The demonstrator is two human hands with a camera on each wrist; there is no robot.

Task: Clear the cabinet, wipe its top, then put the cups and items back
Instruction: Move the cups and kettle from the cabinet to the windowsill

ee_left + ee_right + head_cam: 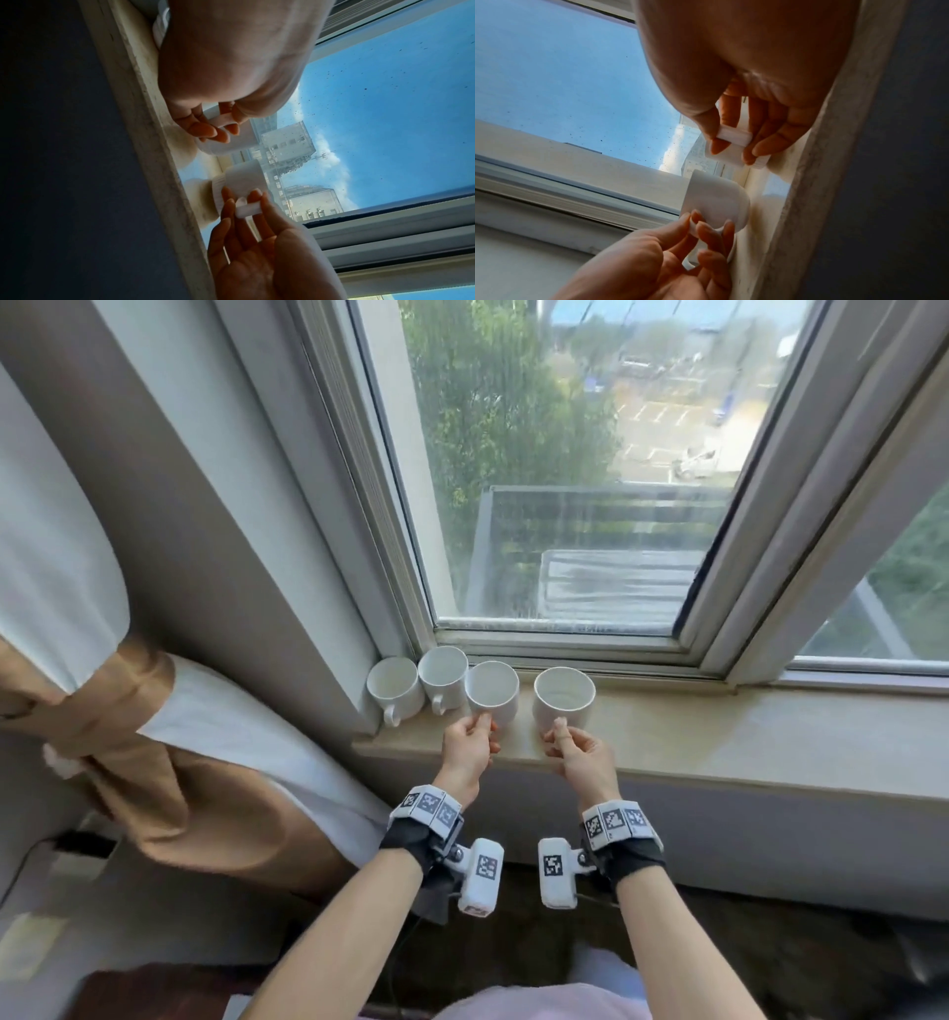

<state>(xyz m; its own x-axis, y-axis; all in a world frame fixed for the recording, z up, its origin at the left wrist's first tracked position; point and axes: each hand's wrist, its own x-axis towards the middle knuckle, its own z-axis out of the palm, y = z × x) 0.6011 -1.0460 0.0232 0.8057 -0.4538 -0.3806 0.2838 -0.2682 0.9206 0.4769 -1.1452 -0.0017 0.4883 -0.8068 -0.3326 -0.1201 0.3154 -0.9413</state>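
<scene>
**Holding two cups by their handles on the window sill**

Four white cups are seen in a row on the pale stone window sill, against the window frame. The two at the far left, the corner cup and its neighbour, stand free with handles toward the room. The third cup is held by the left hand, whose grip is closed on the handle, pinched between thumb and fingers. The fourth cup is held likewise by the right hand; in the right wrist view the fingers are seen curled round the flat loop of the handle.

The cups are judged to be glazed ceramic: stiff, smooth, fairly light when empty, and liable to chip if knocked together or against the frame. The glaze is likely slippery, so the handle loop is assessed as the soundest hold. The third cup sits just beside the second; contact cannot be confirmed. All are upright, straight-walled and appear empty.

The sill surface is polished with a mottled edge. A tied-back curtain hangs to the left.
</scene>
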